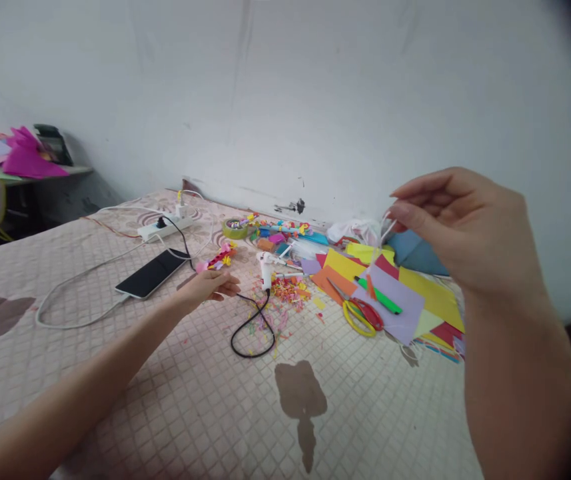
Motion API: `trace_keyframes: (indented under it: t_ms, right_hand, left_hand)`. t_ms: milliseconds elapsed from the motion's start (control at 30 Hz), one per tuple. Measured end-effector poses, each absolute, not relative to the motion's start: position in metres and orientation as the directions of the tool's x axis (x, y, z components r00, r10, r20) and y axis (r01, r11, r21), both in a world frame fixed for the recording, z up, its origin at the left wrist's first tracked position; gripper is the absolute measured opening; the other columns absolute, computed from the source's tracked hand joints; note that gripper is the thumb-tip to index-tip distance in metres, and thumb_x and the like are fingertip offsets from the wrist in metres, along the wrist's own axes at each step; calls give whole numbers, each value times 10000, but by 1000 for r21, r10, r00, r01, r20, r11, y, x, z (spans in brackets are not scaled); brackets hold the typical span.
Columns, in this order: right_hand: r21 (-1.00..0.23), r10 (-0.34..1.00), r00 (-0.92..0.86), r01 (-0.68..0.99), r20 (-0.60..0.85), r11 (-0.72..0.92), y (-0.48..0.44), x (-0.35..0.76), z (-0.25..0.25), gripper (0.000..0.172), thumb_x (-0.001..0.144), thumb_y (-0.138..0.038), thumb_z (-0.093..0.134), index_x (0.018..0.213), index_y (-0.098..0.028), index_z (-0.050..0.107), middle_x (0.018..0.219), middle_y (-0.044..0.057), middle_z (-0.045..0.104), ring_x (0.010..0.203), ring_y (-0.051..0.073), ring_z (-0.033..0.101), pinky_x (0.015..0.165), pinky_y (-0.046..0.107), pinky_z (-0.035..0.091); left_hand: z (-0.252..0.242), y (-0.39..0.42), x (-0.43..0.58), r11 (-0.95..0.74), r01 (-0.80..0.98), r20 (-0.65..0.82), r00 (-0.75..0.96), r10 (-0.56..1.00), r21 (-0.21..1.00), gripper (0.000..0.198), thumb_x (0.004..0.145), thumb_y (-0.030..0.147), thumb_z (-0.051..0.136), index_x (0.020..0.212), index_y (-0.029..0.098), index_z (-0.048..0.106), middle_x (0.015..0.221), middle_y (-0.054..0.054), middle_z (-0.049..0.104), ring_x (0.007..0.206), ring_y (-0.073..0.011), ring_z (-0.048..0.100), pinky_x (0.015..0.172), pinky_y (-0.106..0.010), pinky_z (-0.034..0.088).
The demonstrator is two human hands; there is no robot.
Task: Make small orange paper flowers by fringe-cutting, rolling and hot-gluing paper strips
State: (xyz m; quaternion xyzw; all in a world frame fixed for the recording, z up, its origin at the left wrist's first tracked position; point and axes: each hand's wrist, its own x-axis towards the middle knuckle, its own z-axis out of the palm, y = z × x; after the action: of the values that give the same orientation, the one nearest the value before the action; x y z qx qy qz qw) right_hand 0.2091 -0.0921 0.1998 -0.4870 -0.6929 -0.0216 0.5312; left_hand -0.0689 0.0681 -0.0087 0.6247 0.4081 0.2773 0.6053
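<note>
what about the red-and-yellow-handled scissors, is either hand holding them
No, the scissors lie apart from the left hand and right hand.

Right hand high, left hand low.

Thin white strand hanging in mid-air, its upper end being pinched between thumb and fingertips of the raised right hand. Bending slightly near the grip, then drooping and fading to a blurred, translucent streak before the coloured sheets; lower end showing unclearly.
</note>
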Motion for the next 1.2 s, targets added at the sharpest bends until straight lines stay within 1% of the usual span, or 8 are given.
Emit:
trace_keyframes:
  t_ms: [200, 367, 467, 600, 767, 900, 1067, 1200]
  right_hand:
    - [-576, 739, 3, 629, 674, 523, -93, 199, 180, 121, 769, -223, 693, 883, -227, 652, 760, 10, 639, 695, 145, 614, 625, 288, 520]
    - [-648, 808, -49, 570, 587, 505, -81, 181, 157, 115, 788, -253, 670, 884, -206, 628, 807, 22, 637, 738, 163, 612, 647, 306, 522]
    - [-682, 836, -62, 547, 545, 485, -75, 176, 145, 106, 801, -254, 655, 886, -204, 617, 825, 24, 634, 756, 160, 609, 662, 304, 525]
    - [-716, 863, -49, 537, 502, 447, -66, 181, 126, 103, 804, -246, 646, 885, -199, 603, 806, 14, 625, 741, 147, 605, 660, 294, 526]
    - [-764, 899, -28, 517, 437, 387, -53, 197, 102, 112, 795, -252, 643, 878, -190, 599, 779, 8, 622, 697, 132, 597, 635, 280, 510]
    - [-762, 913, -9, 547, 408, 346, -46, 206, 82, 105, 806, -269, 619, 864, -184, 601, 793, 17, 626, 708, 139, 596, 642, 285, 494]
    - [-727, 751, 307, 610, 585, 316, -56, 199, 47, 93, 854, -271, 549, 868, -192, 595, 845, 31, 620, 767, 158, 583, 674, 291, 464]
    - [-817, 851, 274, 512, 449, 266, -73, 176, 17, 113, 874, -284, 526, 837, -203, 594, 781, 25, 619, 720, 164, 590, 635, 285, 466]
  left_hand:
    - [5, 60, -50, -81, 182, -10, 451, 892, 980, 370, 684, 504, 680, 653, 138, 638, 537, -27, 631, 517, -125, 537, 495, -222, 347]
    - [31, 32, -18, -242, 4, 195, 580, 791, 970, 353, 743, 459, 665, 906, 146, 663, 884, -78, 710, 841, -199, 627, 689, -263, 440]
    - [38, 14, 0, -40, -148, 140, 768, 625, 988, 395, 873, 476, 494, 1054, 159, 644, 1038, -104, 697, 1006, -218, 614, 848, -313, 433]
    - [30, -2, 10, 348, -155, -27, 885, 464, 925, 458, 900, 501, 425, 991, 117, 656, 936, -142, 718, 893, -221, 656, 840, -351, 441]
    - [15, -9, 10, 480, -48, -105, 953, 286, 876, 310, 898, 367, 514, 1017, 118, 657, 1015, -139, 709, 927, -192, 652, 826, -300, 450]
    - [5, -10, 12, 541, -43, -124, 955, 268, 840, 219, 871, 291, 573, 940, 114, 682, 923, -115, 731, 860, -176, 673, 833, -295, 458]
    - [1, -10, 13, 645, -92, -202, 908, 367, 759, 189, 875, 245, 559, 929, 113, 682, 1075, -134, 691, 926, -197, 666, 859, -314, 468]
    - [-2, -8, 13, 698, -171, -265, 842, 470, 696, 184, 882, 235, 548, 947, 123, 678, 1097, -117, 672, 1021, -194, 622, 909, -301, 448]
